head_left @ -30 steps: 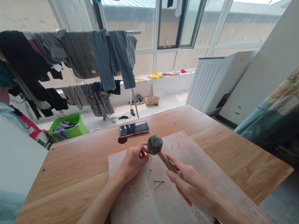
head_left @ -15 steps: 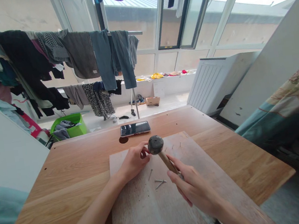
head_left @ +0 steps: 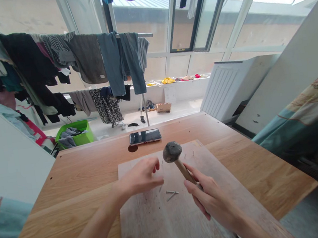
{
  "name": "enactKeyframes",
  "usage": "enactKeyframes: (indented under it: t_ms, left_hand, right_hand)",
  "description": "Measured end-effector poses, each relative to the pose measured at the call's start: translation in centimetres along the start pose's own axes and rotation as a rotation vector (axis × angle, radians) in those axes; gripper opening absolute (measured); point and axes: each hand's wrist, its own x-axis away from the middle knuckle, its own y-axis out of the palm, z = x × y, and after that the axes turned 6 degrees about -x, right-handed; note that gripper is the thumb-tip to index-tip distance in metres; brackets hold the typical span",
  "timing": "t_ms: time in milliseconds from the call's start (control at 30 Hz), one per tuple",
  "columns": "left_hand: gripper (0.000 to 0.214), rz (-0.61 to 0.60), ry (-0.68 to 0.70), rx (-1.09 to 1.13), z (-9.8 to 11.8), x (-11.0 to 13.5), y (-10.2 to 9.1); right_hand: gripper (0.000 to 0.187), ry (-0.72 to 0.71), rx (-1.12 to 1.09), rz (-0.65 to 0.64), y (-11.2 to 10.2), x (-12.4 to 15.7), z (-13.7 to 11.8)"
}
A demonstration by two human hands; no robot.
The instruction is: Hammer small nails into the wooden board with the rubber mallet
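My right hand (head_left: 210, 200) grips the wooden handle of a hammer (head_left: 172, 152), whose dark round head is raised over a worn wooden board (head_left: 162, 231). My left hand (head_left: 141, 178) hovers just left of the hammer head with its fingers loosely curled, and nothing shows in them. Loose nails (head_left: 170, 193) lie on the board between my hands. A few small nails (head_left: 189, 155) stand driven in near the board's far edge.
The board lies on a wooden table (head_left: 70, 201). A black phone (head_left: 145, 136) rests at the table's far edge beside a round hole (head_left: 133, 148). Beyond are a rack of hanging clothes (head_left: 87, 62), a green basket (head_left: 74, 134), a white panel (head_left: 225, 87) and windows.
My left hand has let go of the spot under the hammer head and drawn back toward me. The hammer head has shifted slightly right. The camera has drifted a little.
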Motion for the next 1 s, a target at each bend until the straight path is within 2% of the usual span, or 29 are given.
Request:
enactKeyframes:
  t_ms: [100, 267, 400, 567, 667, 800, 1000]
  left_hand:
    - [0.013, -0.12, 0.002, -0.129, 1.8, 0.9, 0.0]
    - [0.034, -0.099, 0.001, -0.319, 3.5, 1.1, 1.2]
    - [0.031, -0.066, -0.061, -0.339, 2.1, 0.5, 0.4]
    - [0.02, 0.114, -0.012, 0.144, -1.7, -0.5, -0.3]
    - [0.016, 0.171, 0.042, 0.31, -2.7, -0.8, 0.2]
    - [0.016, 0.15, 0.034, 0.33, -2.6, -0.6, 0.5]
    - [0.018, 0.105, 0.075, 0.164, -2.3, -0.1, -0.9]
  right_hand:
    - [0.06, 0.009, -0.011, 0.016, -0.2, 0.0, 0.2]
    - [0.06, 0.015, 0.011, 0.014, -0.5, 0.2, 0.1]
    - [0.059, 0.004, 0.01, 0.014, -0.6, 0.4, -0.1]
    - [0.058, 0.001, -0.002, 0.013, -0.6, 0.2, 0.0]
    - [0.058, 0.004, 0.007, 0.007, -0.5, 0.2, 0.1]
    - [0.059, 0.004, 0.015, 0.005, -0.5, 0.3, 0.0]
    - [0.059, 0.014, 0.004, 0.015, -0.5, 0.3, -0.2]
